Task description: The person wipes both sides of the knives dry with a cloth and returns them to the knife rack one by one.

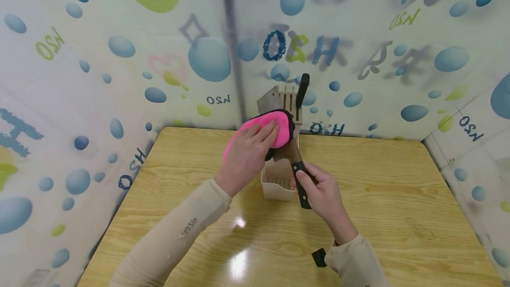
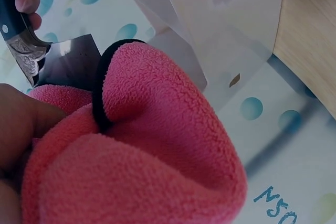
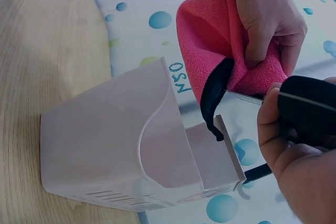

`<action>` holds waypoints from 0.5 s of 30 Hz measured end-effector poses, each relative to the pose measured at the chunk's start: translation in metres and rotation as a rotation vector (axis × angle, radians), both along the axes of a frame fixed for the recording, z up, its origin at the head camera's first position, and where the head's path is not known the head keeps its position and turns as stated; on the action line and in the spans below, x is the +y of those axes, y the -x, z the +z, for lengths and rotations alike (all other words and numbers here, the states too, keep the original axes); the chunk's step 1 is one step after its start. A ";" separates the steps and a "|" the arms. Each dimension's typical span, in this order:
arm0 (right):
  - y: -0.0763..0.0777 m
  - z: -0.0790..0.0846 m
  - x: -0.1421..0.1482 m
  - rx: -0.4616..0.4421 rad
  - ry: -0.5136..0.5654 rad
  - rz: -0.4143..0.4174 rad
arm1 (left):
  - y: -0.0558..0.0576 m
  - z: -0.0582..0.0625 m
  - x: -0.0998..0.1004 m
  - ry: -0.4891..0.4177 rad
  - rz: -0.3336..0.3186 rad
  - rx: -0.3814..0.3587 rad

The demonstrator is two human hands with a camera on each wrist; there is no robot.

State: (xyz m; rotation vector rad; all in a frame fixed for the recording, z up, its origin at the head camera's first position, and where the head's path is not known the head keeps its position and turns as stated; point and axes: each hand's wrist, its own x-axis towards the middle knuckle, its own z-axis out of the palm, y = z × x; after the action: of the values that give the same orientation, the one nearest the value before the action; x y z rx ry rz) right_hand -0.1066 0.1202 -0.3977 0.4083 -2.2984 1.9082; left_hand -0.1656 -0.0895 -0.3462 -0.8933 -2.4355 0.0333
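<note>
My right hand [image 1: 324, 189] grips the black riveted handle of a cleaver [image 1: 294, 153], its broad blade pointing up and away. In my left hand [image 1: 247, 153] is a bright pink fleecy cloth [image 1: 283, 129] with black edging, folded over the blade, fingers pressing on top. Much of the blade is hidden under this cloth; a metal corner with a small hole shows beyond it. In the left wrist view, the blade near the handle [image 2: 71, 59] is bare. Directly behind and below the hands stands a pale plastic knife holder [image 1: 278, 195].
A black-handled knife [image 1: 303, 87] stands upright in the holder's slotted back part. The holder's front bin has drain holes. Under everything is a glossy wooden table [image 1: 382, 207], with patterned walls around its back and sides. A small black piece [image 1: 319, 257] shows beside the right sleeve.
</note>
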 end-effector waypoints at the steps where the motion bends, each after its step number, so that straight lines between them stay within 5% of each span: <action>1: 0.000 0.000 0.000 -0.008 0.003 -0.001 | -0.001 0.000 0.000 0.008 -0.002 0.000; 15: 0.003 0.004 0.000 -0.052 0.006 -0.033 | -0.008 0.000 0.006 0.047 -0.002 -0.025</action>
State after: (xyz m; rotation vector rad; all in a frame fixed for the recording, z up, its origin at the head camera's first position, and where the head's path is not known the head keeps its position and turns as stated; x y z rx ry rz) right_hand -0.1096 0.1198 -0.3934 0.3225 -2.3153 1.9322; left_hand -0.1579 -0.0836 -0.3467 -0.9218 -2.4659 0.0799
